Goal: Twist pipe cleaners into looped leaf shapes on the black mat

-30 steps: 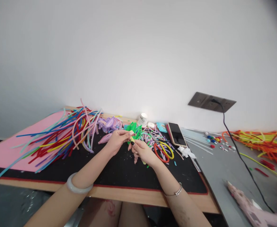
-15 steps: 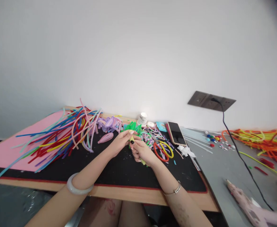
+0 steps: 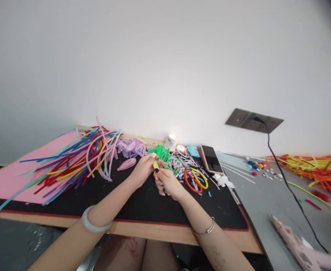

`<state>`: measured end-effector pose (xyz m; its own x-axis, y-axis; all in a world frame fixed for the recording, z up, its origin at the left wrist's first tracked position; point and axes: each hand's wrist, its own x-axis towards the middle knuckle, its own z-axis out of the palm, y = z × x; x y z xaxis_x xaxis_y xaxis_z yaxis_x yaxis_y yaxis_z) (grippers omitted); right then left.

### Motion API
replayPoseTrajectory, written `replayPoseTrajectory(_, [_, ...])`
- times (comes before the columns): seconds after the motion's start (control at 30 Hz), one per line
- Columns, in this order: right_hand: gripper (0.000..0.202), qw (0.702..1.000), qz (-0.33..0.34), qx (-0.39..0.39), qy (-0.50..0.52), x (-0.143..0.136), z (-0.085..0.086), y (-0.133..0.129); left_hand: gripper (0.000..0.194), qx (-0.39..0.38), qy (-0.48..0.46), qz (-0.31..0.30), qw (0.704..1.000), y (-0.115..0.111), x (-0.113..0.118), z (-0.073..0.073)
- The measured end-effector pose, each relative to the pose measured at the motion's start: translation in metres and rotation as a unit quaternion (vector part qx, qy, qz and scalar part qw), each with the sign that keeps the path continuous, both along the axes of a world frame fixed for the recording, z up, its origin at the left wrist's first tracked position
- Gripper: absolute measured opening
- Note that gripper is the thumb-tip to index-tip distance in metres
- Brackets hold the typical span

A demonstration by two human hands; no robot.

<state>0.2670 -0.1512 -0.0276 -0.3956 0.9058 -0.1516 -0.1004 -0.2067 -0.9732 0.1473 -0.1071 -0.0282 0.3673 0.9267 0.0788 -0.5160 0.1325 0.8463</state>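
Observation:
A short yellow-green piece (image 3: 155,165) is pinched between my two hands above the black mat (image 3: 137,207). My left hand (image 3: 144,169) holds its upper end with thumb and fingers. Just to the right, my right hand (image 3: 167,181) grips it lower down, thumb on top and the other fingers curled beneath. Much of the piece is hidden by the fingers. Behind the hands lie green loops (image 3: 162,152), and a pink looped petal shape (image 3: 127,164) rests on the mat to the left.
Colourful pipe cleaners (image 3: 77,162) cover a pink sheet (image 3: 9,180) at left. Scissors (image 3: 192,181), a phone (image 3: 212,159) and a paper cup (image 3: 171,142) sit behind and to the right. A glue gun (image 3: 303,244) lies far right, near a black cord (image 3: 292,192).
My left hand has shifted slightly, and the yellow-green piece now shows more clearly between the fingertips. Both hands still grip it. The view has moved very slightly.

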Motion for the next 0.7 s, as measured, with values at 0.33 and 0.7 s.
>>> replayPoseTrajectory(0.33, [0.03, 1.0, -0.009, -0.005, 0.016, -0.005, -0.002, -0.002, 0.022, -0.049, -0.077, -0.051, 0.995, -0.001, -0.001, 0.005])
replayPoseTrajectory(0.7, [0.022, 0.858, -0.19, 0.318, -0.355, 0.002, 0.034, 0.018, 0.022, -0.133, -0.113, 0.022, 0.984, 0.028, -0.018, -0.007])
